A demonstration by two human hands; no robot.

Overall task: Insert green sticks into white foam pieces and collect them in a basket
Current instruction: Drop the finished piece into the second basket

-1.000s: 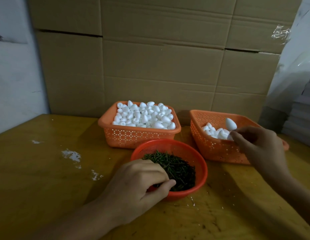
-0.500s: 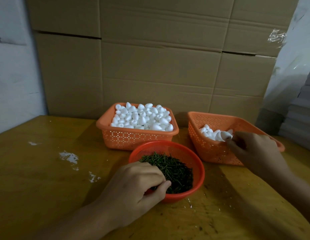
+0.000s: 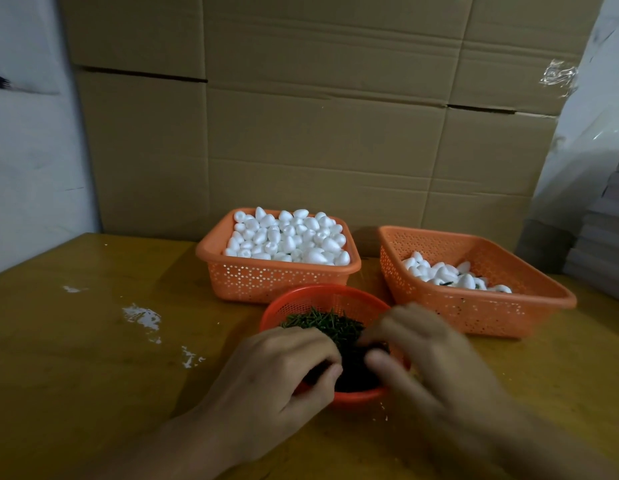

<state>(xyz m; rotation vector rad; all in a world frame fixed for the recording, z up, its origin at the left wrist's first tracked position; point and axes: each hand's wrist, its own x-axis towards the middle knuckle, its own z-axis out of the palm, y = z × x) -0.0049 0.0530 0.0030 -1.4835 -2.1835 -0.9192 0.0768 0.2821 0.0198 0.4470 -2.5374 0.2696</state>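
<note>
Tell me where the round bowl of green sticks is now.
Head view, low centre: the round bowl sits in front of the full foam basket, under the left hand and right hand.

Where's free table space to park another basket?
Free: tabletop left of the foam basket and stick bowl, only white flecks; also front right, before the collecting basket. Crowded: centre, left hand and right hand over the bowl.

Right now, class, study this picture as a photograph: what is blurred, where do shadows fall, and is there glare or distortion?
Head view: the right hand is smeared by motion, the left hand sharper. Head view: their shadow darkens the near sticks in the round basket. Head view: tape on the cardboard glints, and the cardboard seams bow from the wide lens.
</note>
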